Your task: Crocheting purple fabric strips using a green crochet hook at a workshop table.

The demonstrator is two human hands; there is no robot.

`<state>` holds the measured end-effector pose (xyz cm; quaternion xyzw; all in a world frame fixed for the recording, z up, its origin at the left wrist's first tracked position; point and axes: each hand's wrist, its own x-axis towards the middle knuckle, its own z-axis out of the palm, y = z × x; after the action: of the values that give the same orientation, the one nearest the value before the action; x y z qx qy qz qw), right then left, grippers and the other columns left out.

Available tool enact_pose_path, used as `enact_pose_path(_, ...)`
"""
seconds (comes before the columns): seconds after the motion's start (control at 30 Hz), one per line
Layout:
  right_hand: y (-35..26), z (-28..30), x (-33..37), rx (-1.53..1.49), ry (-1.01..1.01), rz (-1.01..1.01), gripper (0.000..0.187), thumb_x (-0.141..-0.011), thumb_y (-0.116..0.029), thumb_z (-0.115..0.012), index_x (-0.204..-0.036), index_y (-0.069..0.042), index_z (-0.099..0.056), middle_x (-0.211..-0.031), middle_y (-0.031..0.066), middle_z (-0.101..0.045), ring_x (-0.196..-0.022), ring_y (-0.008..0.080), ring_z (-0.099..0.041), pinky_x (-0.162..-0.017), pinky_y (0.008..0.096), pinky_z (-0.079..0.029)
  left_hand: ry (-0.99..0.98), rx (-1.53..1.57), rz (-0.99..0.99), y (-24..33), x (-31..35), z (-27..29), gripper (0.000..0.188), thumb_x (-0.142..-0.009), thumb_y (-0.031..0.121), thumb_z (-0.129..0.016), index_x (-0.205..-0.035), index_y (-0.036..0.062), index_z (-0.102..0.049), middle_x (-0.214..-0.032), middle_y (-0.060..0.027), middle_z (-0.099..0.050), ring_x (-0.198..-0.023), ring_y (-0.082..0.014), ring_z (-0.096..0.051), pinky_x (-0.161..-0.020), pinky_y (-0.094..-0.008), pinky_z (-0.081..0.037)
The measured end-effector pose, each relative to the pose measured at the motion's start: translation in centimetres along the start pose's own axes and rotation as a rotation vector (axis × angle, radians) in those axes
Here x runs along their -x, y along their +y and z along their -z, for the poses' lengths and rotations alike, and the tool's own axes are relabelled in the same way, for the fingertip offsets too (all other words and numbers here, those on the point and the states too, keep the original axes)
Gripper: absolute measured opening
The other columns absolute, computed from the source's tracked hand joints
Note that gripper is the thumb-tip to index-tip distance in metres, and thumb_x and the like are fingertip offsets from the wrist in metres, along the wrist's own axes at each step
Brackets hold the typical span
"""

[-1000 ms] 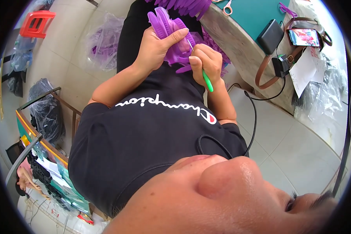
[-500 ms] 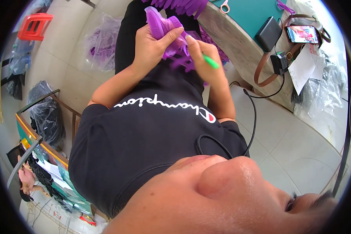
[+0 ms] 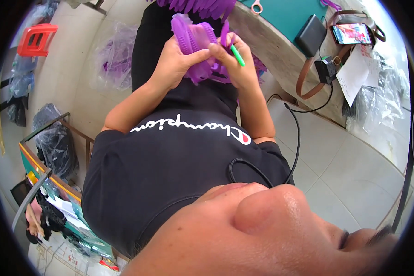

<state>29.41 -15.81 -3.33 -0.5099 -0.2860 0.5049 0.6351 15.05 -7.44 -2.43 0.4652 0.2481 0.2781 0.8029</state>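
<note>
My left hand (image 3: 170,66) is closed around a soft purple moulded piece (image 3: 198,39) with ridged edges and a thin, see-through film at its top. My right hand (image 3: 240,64) meets it from the right, its fingers pinched near the piece. A slim green handle (image 3: 237,55) sticks out of that hand; the working end of the tool is hidden, so its kind does not show. A narrow purple strip stands up by the right fingertips. Both hands are above my lap, with more purple material just below them.
Beyond my hands lies a heap of purple pieces (image 3: 202,6). The green-topped table (image 3: 273,25) at right bears pink-handled scissors (image 3: 256,6), a black power bank (image 3: 309,36) and a phone (image 3: 353,34). A clear bag (image 3: 117,60) and red stool (image 3: 36,40) stand left. A black cable (image 3: 297,138) hangs beside me.
The purple piece has turned to show its ridged sides more widely. My right fingers have shifted upward, and the green handle now points up and left instead of down and right.
</note>
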Motion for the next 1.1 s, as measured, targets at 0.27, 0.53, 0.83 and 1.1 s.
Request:
enact_pose_path(0.27,-1.5,1.2,1.1,0.066,-0.085,0.244,0.031,-0.084,0.0,-0.063,-0.072,-0.01,-0.037,-0.078,0.0018,-0.053,-0.069,0.0083,-0.049,-0.059,0.0219,-0.04,0.084,-0.63,-0.267,-0.6,-0.7,0.8,0.036,-0.08,0.002,-0.069,-0.115,-0.0008,-0.059,-0.097,-0.0066,-0.067,-0.086,-0.0119,-0.063,-0.078,-0.0273,-0.05)
enact_pose_path(0.53,-9.7,7.8,7.9,-0.433,0.277,0.839,0.023,-0.087,-0.015,-0.064,-0.079,-0.009,-0.044,-0.076,-0.0032,-0.045,-0.062,0.0082,-0.039,-0.051,0.0206,-0.034,0.07,-0.226,0.169,-3.6,-5.0,10.1,0.042,-0.082,-0.002,-0.065,-0.124,-0.0013,-0.058,-0.11,-0.0099,-0.064,-0.099,-0.0156,-0.061,-0.089,-0.0272,-0.046)
enact_pose_path(0.83,-8.2,8.7,3.7,-0.528,0.098,0.435,0.021,-0.096,-0.022,-0.055,-0.082,-0.011,-0.045,-0.068,-0.0044,-0.035,-0.055,0.0054,-0.027,-0.044,0.0212,-0.022,-0.257,-0.092,0.604,-0.8,-2.9,6.2,0.034,-0.094,0.028,-0.057,-0.104,-0.0033,-0.064,-0.093,-0.01,-0.068,-0.082,-0.0163,-0.067,-0.075,-0.032,-0.056)
enact_pose_path(1.1,-1.0,0.8,2.1,-0.348,-0.279,0.191,0.046,-0.097,-0.053,-0.041,-0.071,-0.015,-0.034,-0.052,-0.0037,-0.029,-0.045,0.0085,-0.026,-0.041,0.0257,-0.019,-0.292,0.077,0.293,2.3,0.6,1.6,0.053,-0.084,0.01,-0.07,-0.131,-0.0004,-0.049,-0.127,-0.0111,-0.056,-0.112,-0.0204,-0.058,-0.094,-0.0361,-0.049)
